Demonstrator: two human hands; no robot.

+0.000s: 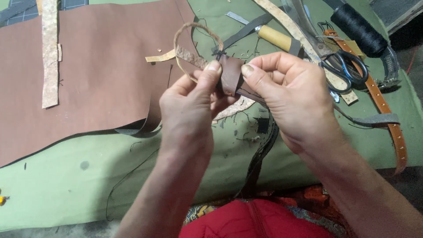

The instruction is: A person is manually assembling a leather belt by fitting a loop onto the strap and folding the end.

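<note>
A: Now the brown leather piece is pinched between left hand and right hand, above the tabletop.

B: A fold is being set, judging by the thumbs; firm, even pressure is called for beside the looped strip.

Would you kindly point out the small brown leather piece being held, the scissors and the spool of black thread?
Brown leather piece (pixel 230 75), head view: on its bare face between the two thumbs.
Scissors (pixel 348 70), head view: on the black handle loops.
Spool of black thread (pixel 359 28), head view: on the wound thread.
</note>
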